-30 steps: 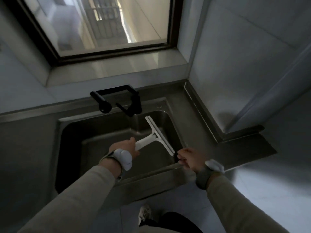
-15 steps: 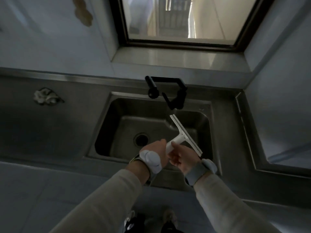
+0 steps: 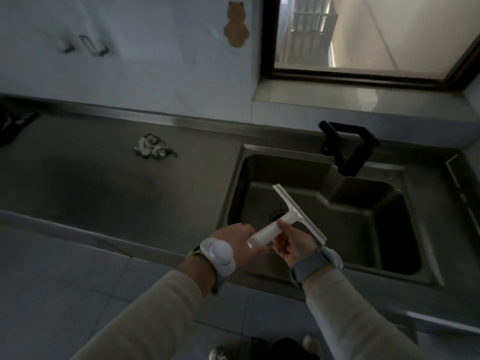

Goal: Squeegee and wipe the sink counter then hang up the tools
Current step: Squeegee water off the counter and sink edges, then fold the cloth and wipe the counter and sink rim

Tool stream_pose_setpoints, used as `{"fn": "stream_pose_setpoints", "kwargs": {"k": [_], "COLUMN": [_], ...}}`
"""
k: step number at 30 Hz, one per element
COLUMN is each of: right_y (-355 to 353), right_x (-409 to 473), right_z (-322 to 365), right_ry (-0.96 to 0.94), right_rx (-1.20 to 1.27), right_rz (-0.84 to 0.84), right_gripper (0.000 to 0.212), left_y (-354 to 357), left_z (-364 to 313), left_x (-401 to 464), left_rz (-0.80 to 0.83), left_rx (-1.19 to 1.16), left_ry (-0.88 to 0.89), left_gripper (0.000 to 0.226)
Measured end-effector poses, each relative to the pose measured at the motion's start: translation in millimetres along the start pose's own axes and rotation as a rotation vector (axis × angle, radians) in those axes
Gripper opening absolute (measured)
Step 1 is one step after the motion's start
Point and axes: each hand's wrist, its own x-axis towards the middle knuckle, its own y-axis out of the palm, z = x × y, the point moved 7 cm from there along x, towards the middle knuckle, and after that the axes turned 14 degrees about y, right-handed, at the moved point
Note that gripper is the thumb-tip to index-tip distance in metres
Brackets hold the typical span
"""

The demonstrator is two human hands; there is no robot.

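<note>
- Scene dim overall; daylight enters through the window (image 3: 363,35) at upper right, the brightest area, slightly washed out.
- The steel counter (image 3: 104,183) lies in deep shadow, with a darker patch near its middle and a faint sheen along its back edge.
- The sink (image 3: 389,268) basin is dark, its far corner nearly black.
- Soft motion blur throughout; edges lack crispness.
- Wide-angle distortion bends straight lines toward the frame borders.

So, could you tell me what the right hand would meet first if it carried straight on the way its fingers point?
The right hand points up and left along the squeegee handle, which it already holds. Past that, it would probably pass over the sink rim to the counter, toward the cloth; depth is unclear.
</note>
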Motion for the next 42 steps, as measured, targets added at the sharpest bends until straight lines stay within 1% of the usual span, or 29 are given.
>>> {"fn": "stream_pose_setpoints", "kwargs": {"k": [3, 6, 9, 11, 13, 15, 17, 20, 26, 29, 32, 35, 38, 40, 42], "right_y": [31, 47, 58, 74, 88, 102, 110, 148, 212, 234, 256, 281, 311, 334, 356], "right_x": [-1, 4, 11, 24, 33, 49, 53, 74, 95, 100, 111, 123, 138, 149, 158], "right_z": [-14, -15, -7, 8, 22, 33, 37, 55, 85, 96, 102, 97, 90, 87, 86], "right_ry": [-0.007, -0.029, -0.074, -0.109, -0.109, -0.07, -0.064, -0.086, -0.134, -0.166, -0.217, -0.213, -0.209, -0.204, -0.217], "right_rx": [0.027, -0.016, -0.065, -0.079, -0.077, -0.104, -0.118, -0.195, -0.362, -0.433, -0.474, -0.499, -0.509, -0.511, -0.519], "right_rz": [0.013, -0.043, -0.116, -0.159, -0.145, -0.138, -0.149, -0.134, -0.086, -0.104, -0.131, -0.158, -0.175, -0.186, -0.192], "right_gripper": [0.01, 0.011, 0.016, 0.019, 0.014, 0.007, 0.009, 0.02, 0.015, 0.017, 0.02, 0.022, 0.026, 0.025, 0.024], "left_y": [-16, -32, -45, -60, -72, -83, -89, -103, -137, -148, -159, -174, -189, -196, -197], "left_z": [48, 85, 116, 145, 166, 190, 199, 232, 303, 329, 360, 397, 423, 442, 466], "left_x": [-21, -25, -16, 3, 21, 35, 39, 46, 57, 68, 85, 107, 131, 149, 165], "left_rz": [-0.007, -0.021, -0.037, -0.065, -0.088, -0.106, -0.107, -0.099, -0.083, -0.082, -0.035, -0.079, -0.128, -0.104, -0.02], "left_rx": [-0.088, -0.167, -0.24, -0.281, -0.303, -0.326, -0.319, -0.295, -0.265, -0.245, -0.145, -0.03, 0.147, 0.242, 0.293], "left_ry": [-0.038, -0.085, -0.156, -0.197, -0.225, -0.271, -0.293, -0.359, -0.458, -0.44, -0.373, -0.302, -0.229, -0.193, -0.154], "left_gripper": [0.049, 0.043, 0.056, 0.056, 0.053, 0.052, 0.05, 0.05, 0.052, 0.051, 0.053, 0.055, 0.059, 0.059, 0.059]}}
